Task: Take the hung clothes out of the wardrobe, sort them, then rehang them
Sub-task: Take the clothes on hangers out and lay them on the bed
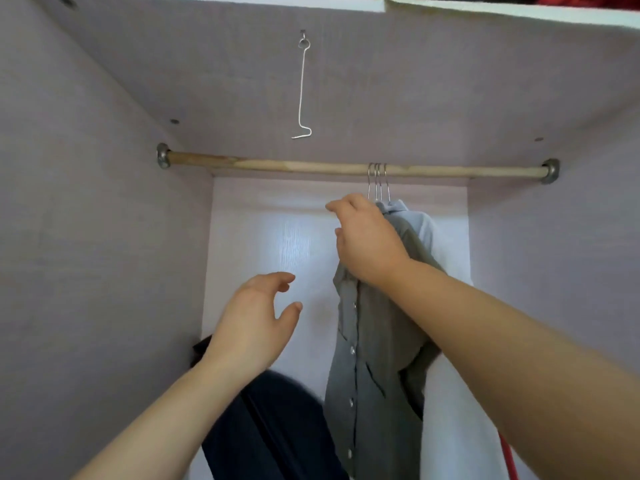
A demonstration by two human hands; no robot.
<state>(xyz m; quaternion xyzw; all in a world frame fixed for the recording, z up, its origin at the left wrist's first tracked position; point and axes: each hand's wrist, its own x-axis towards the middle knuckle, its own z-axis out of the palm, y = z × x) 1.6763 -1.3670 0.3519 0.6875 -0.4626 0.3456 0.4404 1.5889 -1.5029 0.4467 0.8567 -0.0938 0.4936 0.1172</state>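
A wooden rail (277, 165) spans the wardrobe. Three metal hanger hooks (378, 178) hang on it right of the middle. From them hangs a grey button shirt (374, 358), with a pale blue shirt (424, 223) behind it. My right hand (367, 244) is raised at the grey shirt's collar just under the hooks, fingers loosely bent and resting against the shoulder; I cannot tell whether it holds a hanger. Lower and to the left, my left hand (256, 327) hovers with spread, relaxed fingers, holding nothing.
A bent wire hook (302, 88) dangles from the wardrobe ceiling. Dark navy clothing (277, 431) lies low in the wardrobe under my left arm. A red strip (509, 459) shows at the lower right. The rail's left half is bare.
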